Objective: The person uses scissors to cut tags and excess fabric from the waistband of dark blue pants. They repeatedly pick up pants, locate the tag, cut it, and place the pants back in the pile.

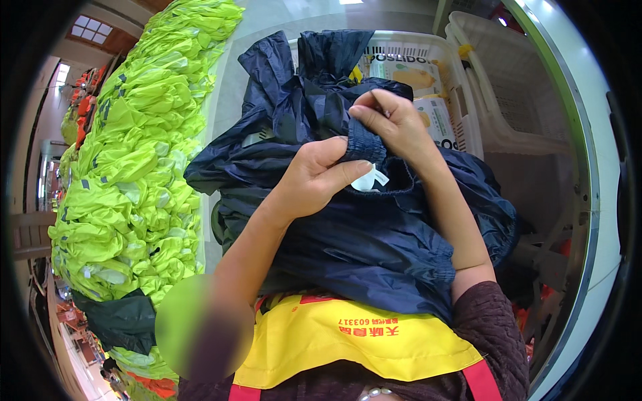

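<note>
Navy garment (314,115) runs lengthwise forward, 2 flaps (334,53) pointing away.

navy garment (348,217) | shiny, crumpled | gathered elastic edge (365,143) pinched upward

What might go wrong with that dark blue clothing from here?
The gathered edge could slip, as the left hand and right hand seem to pinch it between thumb and fingers.

The white label beside the left hand might get caught in the grip.

The loose navy fabric might snag on the white basket.
</note>
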The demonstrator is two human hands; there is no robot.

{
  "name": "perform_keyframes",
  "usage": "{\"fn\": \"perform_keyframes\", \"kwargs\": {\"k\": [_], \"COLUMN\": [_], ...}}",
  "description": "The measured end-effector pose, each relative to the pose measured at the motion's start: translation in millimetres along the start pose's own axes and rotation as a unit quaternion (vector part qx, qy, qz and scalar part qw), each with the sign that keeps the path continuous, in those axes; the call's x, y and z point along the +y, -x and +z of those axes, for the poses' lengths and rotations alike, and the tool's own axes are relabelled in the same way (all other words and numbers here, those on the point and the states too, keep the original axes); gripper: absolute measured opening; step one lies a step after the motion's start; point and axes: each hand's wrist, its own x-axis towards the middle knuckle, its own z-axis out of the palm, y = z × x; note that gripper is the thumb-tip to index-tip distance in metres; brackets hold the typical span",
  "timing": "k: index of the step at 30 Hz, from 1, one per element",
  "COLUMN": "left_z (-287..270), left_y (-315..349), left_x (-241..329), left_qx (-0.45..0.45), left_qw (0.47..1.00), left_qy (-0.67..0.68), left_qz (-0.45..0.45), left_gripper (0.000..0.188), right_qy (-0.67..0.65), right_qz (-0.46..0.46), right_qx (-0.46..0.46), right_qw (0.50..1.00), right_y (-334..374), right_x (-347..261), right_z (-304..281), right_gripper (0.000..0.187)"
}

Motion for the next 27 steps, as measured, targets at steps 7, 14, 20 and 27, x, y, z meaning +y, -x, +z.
{"fn": "perform_keyframes", "kwargs": {"k": [7, 14, 20, 27], "left_z": [4, 2, 2, 9], "left_y": [-7, -20, -21, -26], "left_x": [-9, -12, -16, -29], "left_qx": [0.136, 0.058, 0.062, 0.119], "left_qw": [0.95, 0.991, 0.996, 0.987], "left_qy": [-0.219, -0.043, 0.064, -0.035], "left_qz": [0.174, 0.109, 0.031, 0.098], "left_gripper": [0.009, 0.013, 0.011, 0.015], "right_qy": [-0.203, -0.333, -0.213, -0.232], "right_qz": [0.136, 0.224, 0.038, -0.026], "right_qx": [-0.096, -0.066, -0.028, 0.038], "right_qw": [0.965, 0.914, 0.976, 0.972], "right_y": [-2, -1, 9, 14], "right_x": [32, 35, -10, -4], "right_z": [8, 6, -12, 17], "right_gripper": [0.022, 0.019, 0.031, 0.014]}}
